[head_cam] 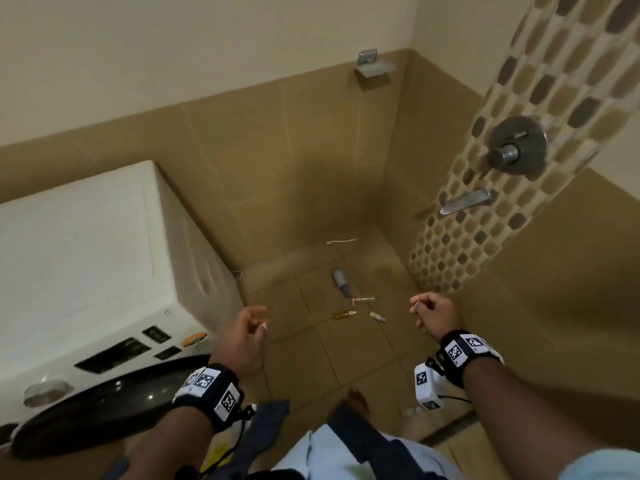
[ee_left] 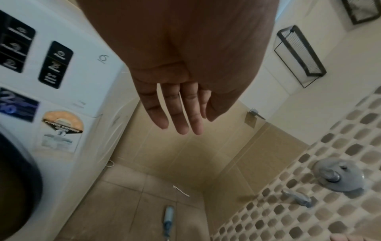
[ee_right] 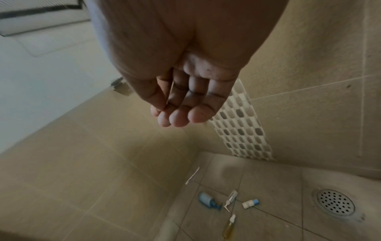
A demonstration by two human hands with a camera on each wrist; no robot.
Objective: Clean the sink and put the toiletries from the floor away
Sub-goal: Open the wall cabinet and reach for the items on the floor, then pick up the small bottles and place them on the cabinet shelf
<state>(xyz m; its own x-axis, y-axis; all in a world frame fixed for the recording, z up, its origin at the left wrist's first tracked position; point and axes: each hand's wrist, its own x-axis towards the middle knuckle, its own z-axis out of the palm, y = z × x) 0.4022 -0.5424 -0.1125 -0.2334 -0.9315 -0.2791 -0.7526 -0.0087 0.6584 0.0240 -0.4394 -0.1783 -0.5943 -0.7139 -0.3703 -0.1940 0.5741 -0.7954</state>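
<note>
Five small things on a hard floor, and both hands bare

Five toiletries lie on the tiled floor below and ahead of the hands: a grey-blue bottle on its side, a slim pump tube just beside it, an amber bottle, a small white bottle with a blue cap, and a white toothbrush farther off by the wall. The left hand hangs empty with fingers loose and nearly straight. The right hand is loosely curled and also seems to hold nothing, though a thin pale line shows between its thumb and forefinger and I cannot tell what that is.

Most of the risk, as I judge it, is in the pick-up. These pieces are small, round and lying close together, so a hurried scoop could send one rolling toward the floor drain off to the right-hand side. The amber bottle may be glass; dropped on tile it could crack. The washing machine crowds the left hand, so bending down could knock an elbow or head. No sink shows from here.
</note>
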